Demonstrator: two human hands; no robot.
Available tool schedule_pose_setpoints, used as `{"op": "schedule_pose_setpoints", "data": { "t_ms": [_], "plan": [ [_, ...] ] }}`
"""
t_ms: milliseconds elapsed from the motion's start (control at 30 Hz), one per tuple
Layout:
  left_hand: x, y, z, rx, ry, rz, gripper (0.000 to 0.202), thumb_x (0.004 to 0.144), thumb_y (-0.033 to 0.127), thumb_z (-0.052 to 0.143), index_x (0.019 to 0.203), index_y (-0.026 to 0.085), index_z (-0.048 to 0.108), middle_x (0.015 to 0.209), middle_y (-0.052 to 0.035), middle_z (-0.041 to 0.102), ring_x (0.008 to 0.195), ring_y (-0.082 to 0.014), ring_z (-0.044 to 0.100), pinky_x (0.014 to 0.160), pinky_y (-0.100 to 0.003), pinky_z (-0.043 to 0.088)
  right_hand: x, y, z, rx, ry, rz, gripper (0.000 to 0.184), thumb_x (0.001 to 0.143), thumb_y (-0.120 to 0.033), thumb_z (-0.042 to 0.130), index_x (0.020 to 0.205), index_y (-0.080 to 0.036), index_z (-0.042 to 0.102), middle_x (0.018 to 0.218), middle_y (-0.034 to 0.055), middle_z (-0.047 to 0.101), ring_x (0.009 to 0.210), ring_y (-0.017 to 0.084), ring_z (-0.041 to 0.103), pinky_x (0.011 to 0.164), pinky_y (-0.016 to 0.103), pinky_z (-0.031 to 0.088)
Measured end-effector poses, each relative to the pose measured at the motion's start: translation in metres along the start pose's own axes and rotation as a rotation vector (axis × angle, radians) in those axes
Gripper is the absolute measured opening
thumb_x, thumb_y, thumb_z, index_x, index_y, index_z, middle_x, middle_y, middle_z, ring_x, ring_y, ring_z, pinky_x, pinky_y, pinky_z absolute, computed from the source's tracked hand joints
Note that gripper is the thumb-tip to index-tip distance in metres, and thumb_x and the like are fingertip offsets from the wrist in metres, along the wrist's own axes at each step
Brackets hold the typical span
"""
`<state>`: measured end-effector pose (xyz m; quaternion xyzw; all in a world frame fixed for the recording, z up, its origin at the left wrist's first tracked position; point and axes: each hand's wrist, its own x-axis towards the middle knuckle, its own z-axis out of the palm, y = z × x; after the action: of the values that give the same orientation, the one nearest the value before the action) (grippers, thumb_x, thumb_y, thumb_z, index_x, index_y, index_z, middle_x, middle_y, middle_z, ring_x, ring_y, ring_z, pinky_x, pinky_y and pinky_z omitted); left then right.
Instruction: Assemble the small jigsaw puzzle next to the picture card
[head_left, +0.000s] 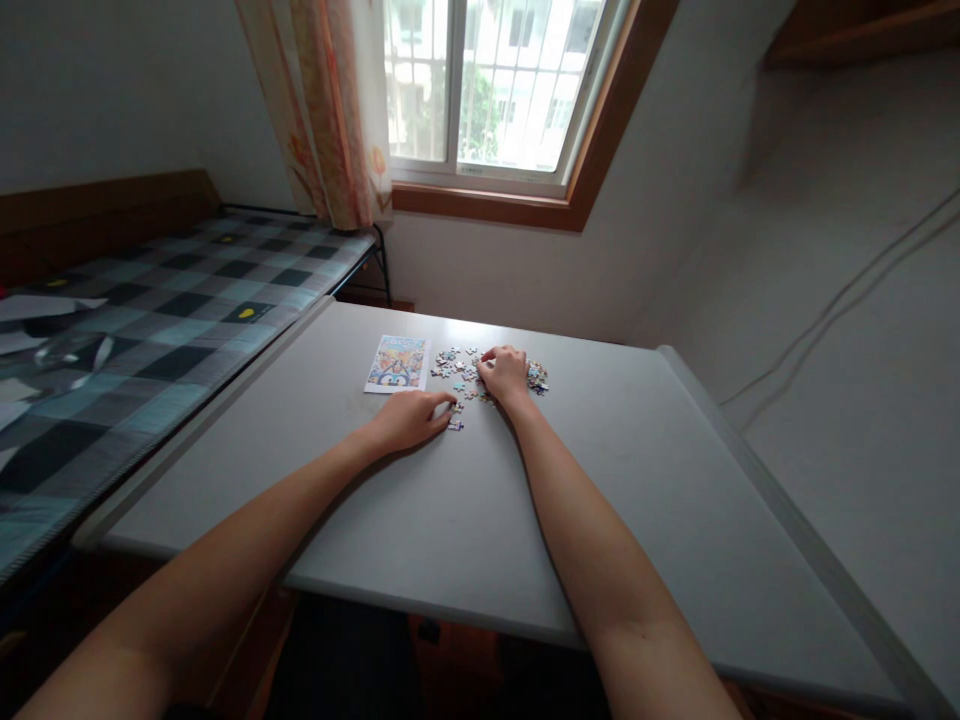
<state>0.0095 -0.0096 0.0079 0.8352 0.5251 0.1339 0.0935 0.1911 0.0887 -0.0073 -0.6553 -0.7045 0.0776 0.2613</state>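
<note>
Small coloured jigsaw pieces (459, 366) lie scattered on the grey table (615, 470) at its far side. My right hand (504, 372) rests on the pile, fingers curled down among the pieces. My left hand (411, 416) lies on the table just left of it, fingers together, fingertips touching a few loose pieces (454, 424). A colourful picture card (398, 363) lies flat to the left of the pieces.
A bed with a checked blue and black cover (150, 330) runs along the table's left edge, with papers on it. A window with a curtain (330, 110) is behind the table. The white wall (825, 300) stands close on the right.
</note>
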Motion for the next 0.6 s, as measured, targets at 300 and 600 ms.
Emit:
{"op": "schedule_pose_setpoints", "data": {
  "t_ms": [300, 600],
  "plan": [
    [0.0, -0.001, 0.002, -0.005, 0.005, 0.008, 0.036, 0.089, 0.041, 0.045, 0.116, 0.027, 0.063, 0.065, 0.0001, 0.063, 0.06, -0.0148, 0.057, 0.062, -0.023, 0.038, 0.001, 0.001, 0.001, -0.026, 0.014, -0.016, 0.024, 0.081, -0.028, 0.053, 0.098, -0.02, 0.069, 0.111, 0.0099, 0.061, 0.106, 0.029, 0.046, 0.09, 0.041, 0.037],
    [0.0, 0.0, 0.001, -0.005, 0.006, 0.009, 0.036, 0.089, 0.039, 0.045, 0.117, 0.026, 0.062, 0.068, -0.0007, 0.065, 0.063, -0.0155, 0.06, 0.066, -0.024, 0.041, -0.007, -0.022, 0.002, -0.046, -0.115, -0.393, 0.034, 0.091, -0.036, 0.046, 0.119, -0.027, 0.063, 0.129, 0.0044, 0.056, 0.117, 0.027, 0.039, 0.097, 0.042, 0.034]
  ]
}}
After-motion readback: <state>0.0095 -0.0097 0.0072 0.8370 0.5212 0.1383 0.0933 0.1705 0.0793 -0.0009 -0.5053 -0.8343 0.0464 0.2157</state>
